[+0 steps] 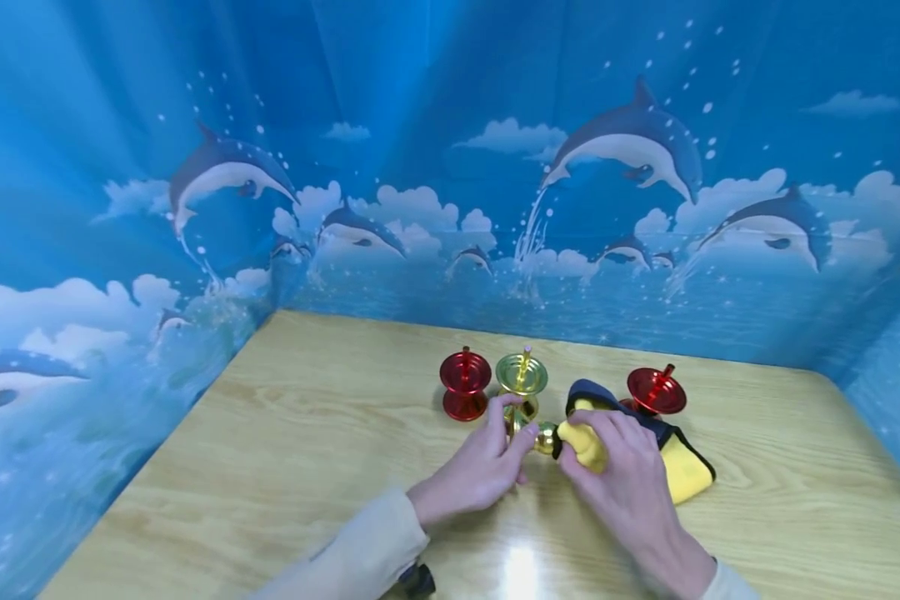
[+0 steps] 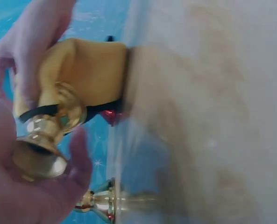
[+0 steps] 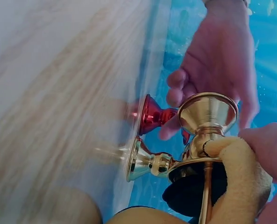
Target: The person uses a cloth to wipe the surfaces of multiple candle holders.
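Blue fabric printed with leaping dolphins [image 1: 420, 83] stands behind a pale wood-grain bench [image 1: 330, 442]. From the near left, a light-sleeved arm reaches inward, its left hand [image 1: 483, 467] turned toward the other, thumb and fingers curled round the flared end of a gold candle holder [image 3: 208, 114]. Its partner, the right hand [image 1: 626, 479], comes from the near right, bent over a yellow cloth [image 1: 686, 475] and pinching it against that same holder. Candle holders number four: two gold, two red; cloths, one. The gripped one lies tilted between both hands, its middle bridging them. Just beyond the left hand's fingertips is the standing gold holder [image 1: 521, 373], with one red holder [image 1: 465, 379] close to its left. Beyond the right hand, behind the dark-edged cloth, is the other red holder [image 1: 656, 390].
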